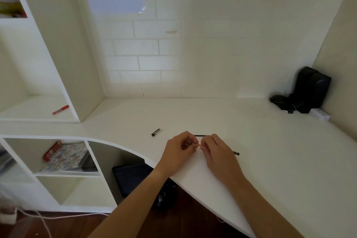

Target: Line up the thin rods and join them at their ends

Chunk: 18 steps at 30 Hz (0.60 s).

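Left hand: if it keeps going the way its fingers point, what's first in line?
Probably the right hand: the left hand points right across the thin reddish piece both pinch; fingertips nearly meet, though depth is unclear.

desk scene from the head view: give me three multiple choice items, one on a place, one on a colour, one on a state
1. Where does the black pen cap lie?
A. on the desk, left of the hands
B. inside the lower shelf cubby
C. on the floor

2. What colour is the thin piece pinched between the two hands?
A. blue
B. red
C. green

3. How are the hands placed?
A. both flat on the desk
B. left hand and right hand both pinch the thin piece with curled fingers
C. one hand hangs off the desk edge

Answers:
1 A, the cap sits on the white surface beyond and left of the left hand.
2 B, a reddish sliver shows between the fingertips.
3 B, the fingers of both hands meet at the piece.
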{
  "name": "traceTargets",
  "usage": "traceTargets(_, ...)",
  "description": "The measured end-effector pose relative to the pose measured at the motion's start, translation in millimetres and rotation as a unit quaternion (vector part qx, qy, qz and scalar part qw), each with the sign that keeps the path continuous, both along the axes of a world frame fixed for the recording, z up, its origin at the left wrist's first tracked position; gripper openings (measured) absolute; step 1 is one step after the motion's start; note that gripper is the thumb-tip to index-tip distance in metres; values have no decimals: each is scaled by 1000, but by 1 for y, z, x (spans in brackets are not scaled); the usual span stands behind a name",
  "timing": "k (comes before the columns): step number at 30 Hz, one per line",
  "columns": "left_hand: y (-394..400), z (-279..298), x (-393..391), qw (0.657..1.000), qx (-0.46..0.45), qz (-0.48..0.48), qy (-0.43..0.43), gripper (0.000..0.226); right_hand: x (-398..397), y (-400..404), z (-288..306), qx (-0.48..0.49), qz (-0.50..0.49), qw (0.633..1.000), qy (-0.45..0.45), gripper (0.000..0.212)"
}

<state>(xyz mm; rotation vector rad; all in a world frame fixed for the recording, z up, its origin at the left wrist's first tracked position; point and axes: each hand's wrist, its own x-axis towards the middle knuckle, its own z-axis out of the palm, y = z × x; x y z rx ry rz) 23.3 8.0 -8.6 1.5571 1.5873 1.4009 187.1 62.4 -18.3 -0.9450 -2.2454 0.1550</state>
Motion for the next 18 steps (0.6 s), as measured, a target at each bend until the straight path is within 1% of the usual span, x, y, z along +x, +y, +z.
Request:
traceTargets(2, 0, 0, 0, 1000, 0, 2, -3, 13, -1, 1, -1, 11, -7, 1000, -6, 20)
traceTargets(3, 0, 0, 0, 1000, 0, 2, -2, 12, -1, 1, -1, 11, -8, 1000, -5, 20)
traceTargets(5, 0, 0, 0, 1000, 2, 0, 0, 13, 0, -1, 1, -3, -3, 1000, 1, 8)
traceTargets(6, 0, 0, 0, 1000, 2, -1, 1, 13, 0, -1, 2, -12, 1, 1000, 2, 6)
traceTargets(10, 0, 0, 0, 1000, -2, -1, 1, 13, 0, 0, 0, -7, 3, 1000, 1, 8)
traceTargets(13, -1, 1, 0, 1000, -1, 0, -1, 12, 0, 2, -3, 3, 0, 1000, 0, 14)
traceTargets(15, -1, 1, 1, 1000, -2, -2, -2, 12, 0, 1, -3, -11, 14, 1000, 6, 7)
traceTargets(18, 0, 0, 0, 1000, -3, 0, 2, 13, 1, -1, -1, -27, 18, 999, 10, 8)
